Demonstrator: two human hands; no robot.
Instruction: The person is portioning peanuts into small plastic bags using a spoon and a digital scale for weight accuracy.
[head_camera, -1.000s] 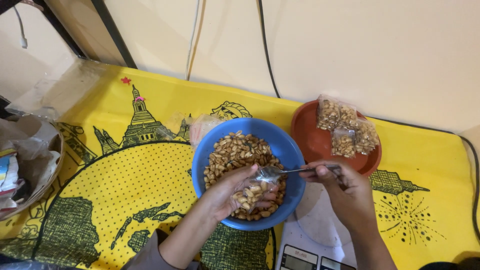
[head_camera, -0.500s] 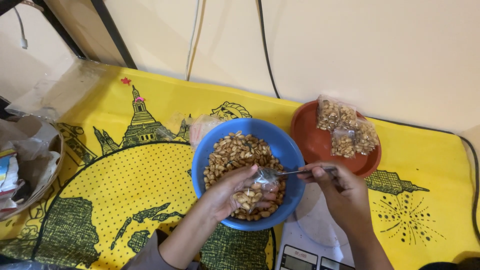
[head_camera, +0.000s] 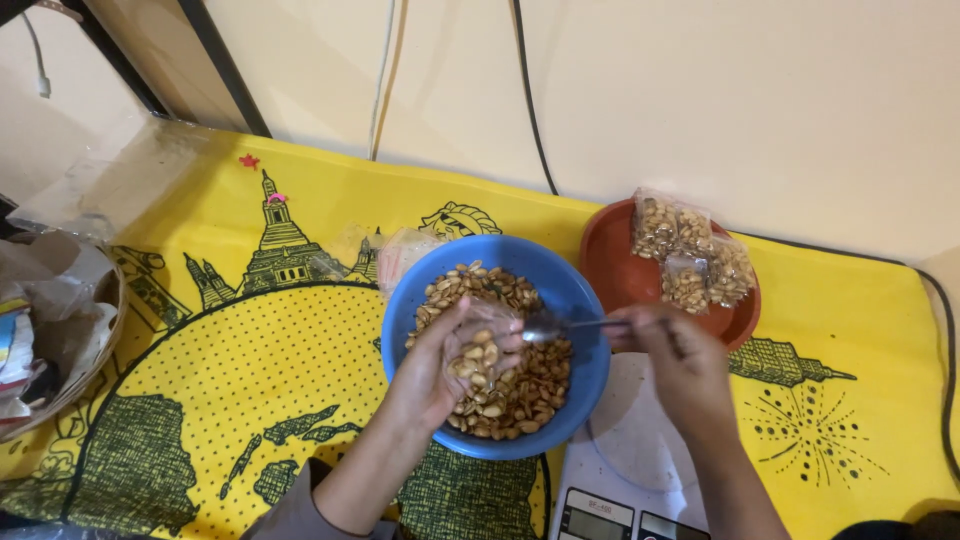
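Yellow cloth (head_camera: 250, 330) with dark dotted print covers the table; everything sits on it. Blue bowl (head_camera: 560, 290) is just right of frame centre, roughly half full of peanuts (head_camera: 520, 395). Red plate (head_camera: 615, 270) is at 2 o'clock from the bowl, rims touching or nearly so, can't tell which. Four small filled peanut packs (head_camera: 690, 255) are piled on the plate's far side. White scale (head_camera: 625, 450) is at 5 o'clock from the bowl, partly under your right forearm, its display cut off by the bottom edge. Basket (head_camera: 110, 330) with paper and plastic scraps is at the far left edge, 9 o'clock. Loose clear bags (head_camera: 405, 250) lie at 10 o'clock from the bowl, touching its rim.

Your left hand (head_camera: 430, 375) is over the bowl's left half, fingers curled around a small clear bag (head_camera: 482, 352), partly filled with peanuts, mouth facing 3 o'clock. Your right hand (head_camera: 675, 365) is at 3 o'clock from the bowl, over its right rim and the scale, motion-blurred, fingers pinching the handle of a metal spoon (head_camera: 545, 326). The spoon lies about level, pointing to 9 o'clock, its head just beside the bag mouth, above the peanuts. Can't tell if the head touches the bag or whether it's loaded

Black cable (head_camera: 535, 110) runs down the wall at 12 o'clock
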